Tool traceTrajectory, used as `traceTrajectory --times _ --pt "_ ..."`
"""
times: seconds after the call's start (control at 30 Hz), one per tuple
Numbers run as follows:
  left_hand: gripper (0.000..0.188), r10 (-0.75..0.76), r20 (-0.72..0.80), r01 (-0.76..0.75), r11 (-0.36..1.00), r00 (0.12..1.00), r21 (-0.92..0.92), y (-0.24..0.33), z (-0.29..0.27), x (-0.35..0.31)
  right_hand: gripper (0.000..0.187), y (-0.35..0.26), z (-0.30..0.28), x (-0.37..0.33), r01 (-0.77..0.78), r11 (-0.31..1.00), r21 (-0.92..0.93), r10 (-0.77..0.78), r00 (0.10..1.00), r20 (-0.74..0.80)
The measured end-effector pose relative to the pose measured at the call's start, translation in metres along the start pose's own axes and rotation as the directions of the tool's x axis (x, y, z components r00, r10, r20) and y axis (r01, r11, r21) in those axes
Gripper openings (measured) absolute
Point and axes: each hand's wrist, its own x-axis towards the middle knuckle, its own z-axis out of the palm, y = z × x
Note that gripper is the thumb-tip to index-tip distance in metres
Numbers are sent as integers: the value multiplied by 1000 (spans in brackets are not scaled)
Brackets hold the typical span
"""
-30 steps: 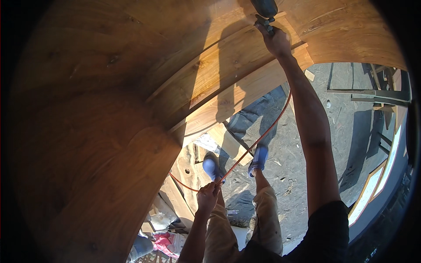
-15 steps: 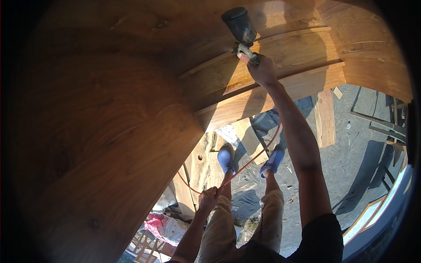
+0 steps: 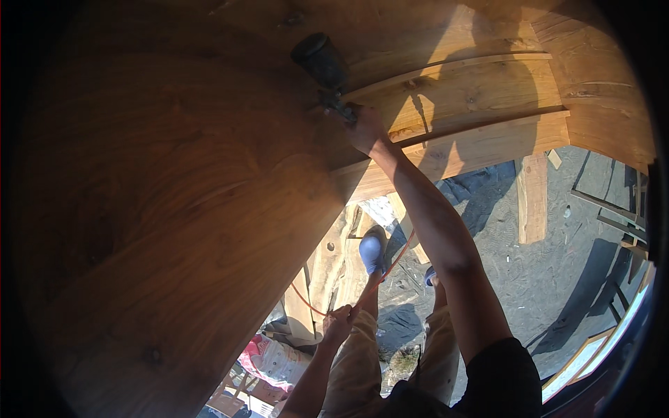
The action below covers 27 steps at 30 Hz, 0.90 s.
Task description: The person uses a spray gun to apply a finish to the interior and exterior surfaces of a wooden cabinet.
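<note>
1. While the right hand (image 3: 365,127) stays clamped on a dark spray gun (image 3: 323,66) at upper centre, its cup sits over the wooden slab (image 3: 167,209).
2. Lower centre, the left hand (image 3: 339,323) is closed on the orange hose (image 3: 382,270).
3. Blue shoes (image 3: 373,252) stand on sandy ground.

Outdoor woodworking yard: large curved brown timber slab (image 3: 160,209), stacked pale wooden planks (image 3: 474,118), loose offcut board (image 3: 533,198) on sandy dirt ground (image 3: 516,279), dark-cupped spray gun (image 3: 326,70), orange air hose (image 3: 380,275).
</note>
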Motion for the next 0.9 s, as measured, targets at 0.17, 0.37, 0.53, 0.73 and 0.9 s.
traceTrajectory --times 0.17,0.37,0.53,0.73,0.9 --pt "38 2 -32 -2 1000 999 2 3 -3 2 44 -4 15 11 112 992 52 -104 984 -143" --pt "39 21 -28 -21 1000 999 18 19 -6 12 44 10 -4 11 15 999 -47 -23 985 -171" --pt "37 46 24 -47 998 999 44 35 -12 18 37 57 -76 23 -88 993 -74 55 927 -371" --pt "32 123 37 -124 992 992 7 80 -20 30 63 90 -209 33 -127 988 -91 45 790 -611" --pt "31 201 13 -201 980 979 7 126 -23 46 63 111 -288 45 -188 964 -187 3 712 -702"
